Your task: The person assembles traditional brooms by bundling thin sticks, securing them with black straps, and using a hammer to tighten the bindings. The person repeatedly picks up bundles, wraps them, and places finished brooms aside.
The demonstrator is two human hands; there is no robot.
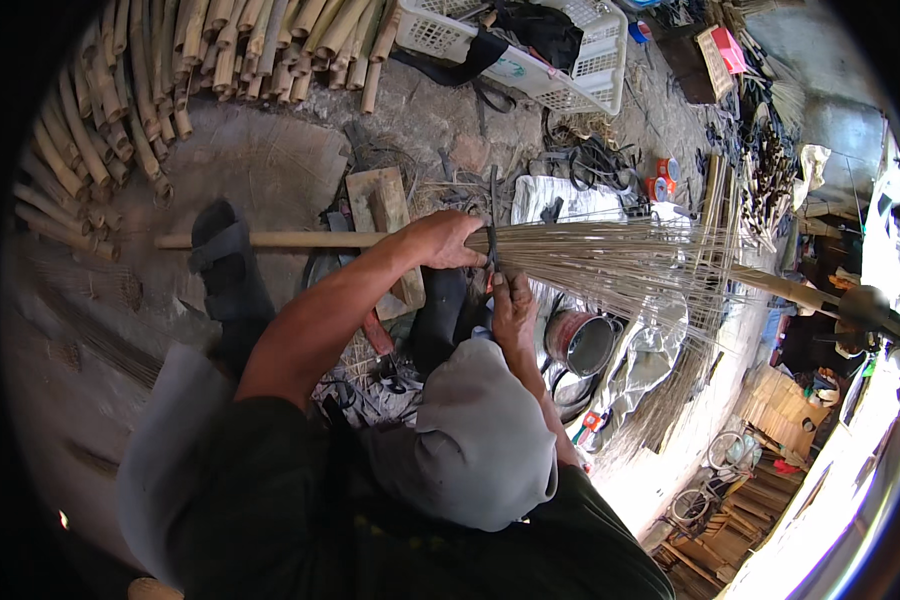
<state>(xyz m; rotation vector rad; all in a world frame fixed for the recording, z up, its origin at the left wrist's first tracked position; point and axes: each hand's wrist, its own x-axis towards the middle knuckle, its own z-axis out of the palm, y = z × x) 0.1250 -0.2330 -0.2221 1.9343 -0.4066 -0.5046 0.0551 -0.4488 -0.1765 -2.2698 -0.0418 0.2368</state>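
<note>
A stick broom lies crosswise before me: its bamboo handle [310,240] runs to the left and its thin, stiff bristles [610,250] fan out to the right. Around the neck, where the bristles meet the handle, passes a narrow black strip [492,200], one end of which sticks out on the far side. My left hand [445,240] is closed over the neck from the handle side. Just nearer to me, my right hand [515,310] has its fingers curled together at the near end of the strip. Small orange-red bits show between the hands, too small to name.
Beneath the handle lies a wooden block [388,205], near my sandalled foot [225,260]. A round metal can [582,345] stands below the bristles. Cut bamboo poles [330,35] are stacked far left; a white plastic crate [560,85] stands at the back. Loose black strips [595,160] lie beyond the broom.
</note>
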